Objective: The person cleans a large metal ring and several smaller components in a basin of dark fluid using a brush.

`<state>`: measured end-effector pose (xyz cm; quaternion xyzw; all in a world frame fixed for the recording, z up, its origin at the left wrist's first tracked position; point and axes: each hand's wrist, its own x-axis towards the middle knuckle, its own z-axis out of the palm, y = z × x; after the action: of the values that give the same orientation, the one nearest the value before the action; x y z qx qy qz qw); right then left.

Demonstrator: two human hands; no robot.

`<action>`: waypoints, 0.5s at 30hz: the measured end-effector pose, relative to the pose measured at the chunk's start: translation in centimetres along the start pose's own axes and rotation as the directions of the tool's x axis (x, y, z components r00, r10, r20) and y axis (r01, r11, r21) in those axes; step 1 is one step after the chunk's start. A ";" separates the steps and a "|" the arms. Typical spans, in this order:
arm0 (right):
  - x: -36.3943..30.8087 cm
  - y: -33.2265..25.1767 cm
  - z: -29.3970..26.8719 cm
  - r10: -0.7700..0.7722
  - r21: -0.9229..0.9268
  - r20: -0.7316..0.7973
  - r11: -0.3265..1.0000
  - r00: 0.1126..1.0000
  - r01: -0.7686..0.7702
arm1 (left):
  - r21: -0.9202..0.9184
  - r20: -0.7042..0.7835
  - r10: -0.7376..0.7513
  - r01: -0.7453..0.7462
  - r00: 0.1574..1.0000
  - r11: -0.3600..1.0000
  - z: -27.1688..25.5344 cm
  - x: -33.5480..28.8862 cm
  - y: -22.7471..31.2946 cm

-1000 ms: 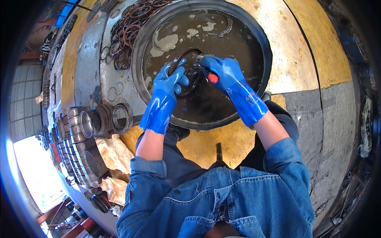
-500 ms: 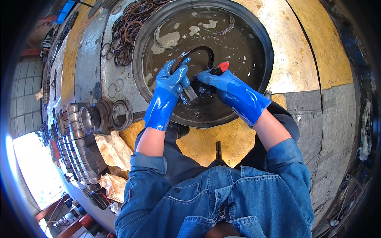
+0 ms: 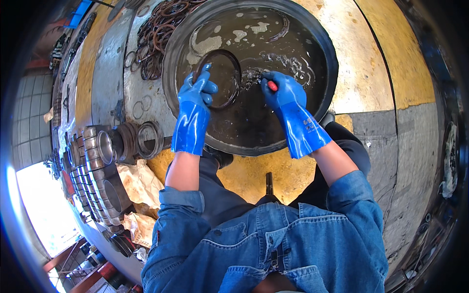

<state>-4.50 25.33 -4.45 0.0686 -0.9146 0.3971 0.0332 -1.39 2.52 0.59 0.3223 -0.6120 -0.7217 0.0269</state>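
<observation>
My left hand (image 3: 196,90), in a wet blue rubber glove, grips a thin dark brown ring (image 3: 239,73) by its left side. The ring is tilted over the murky liquid in a large round black tub (image 3: 330,63). To the right, my gloved right hand (image 3: 284,90) is closed around a scraper, whose red handle end (image 3: 272,86) shows at the fist. The rest of the scraper is hidden by the hand or the dark liquid. Ripples and bubbles (image 3: 254,74) spread on the liquid just left of that fist.
A heap of brown rings (image 3: 159,36) lies on metal plates left of the tub. Thick metal rings (image 3: 149,139) and stacked cylinders (image 3: 95,171) stand nearer on the left, beside crumpled brown paper (image 3: 139,183). Yellow and grey floor plates (image 3: 371,146) lie on the right.
My hands have moved apart. The left one has shifted left with the ring, now turned to show its full circle. My right hand has turned over and stirred the liquid, hiding the scraper's blade.
</observation>
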 end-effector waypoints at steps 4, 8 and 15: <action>1.0 -0.9 -1.2 0.214 0.278 0.434 0.892 0.875 -0.356 | -0.183 0.035 -0.083 0.088 0.996 0.979 -2.9 1.7 0.0; 0.3 -2.2 -1.5 0.045 0.690 0.591 0.490 0.806 -0.533 | -0.275 0.103 -0.088 0.113 0.991 0.955 -2.6 2.0 -0.5; 0.3 -4.1 -2.4 0.167 0.238 0.653 0.881 0.739 -0.409 | -0.224 0.200 -0.089 0.134 0.976 0.965 -1.9 1.0 -0.1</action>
<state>-4.13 24.30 0.20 0.0538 -0.7833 0.5161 -0.3424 -1.18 0.42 0.03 0.2810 -0.5026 -0.8169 -0.0338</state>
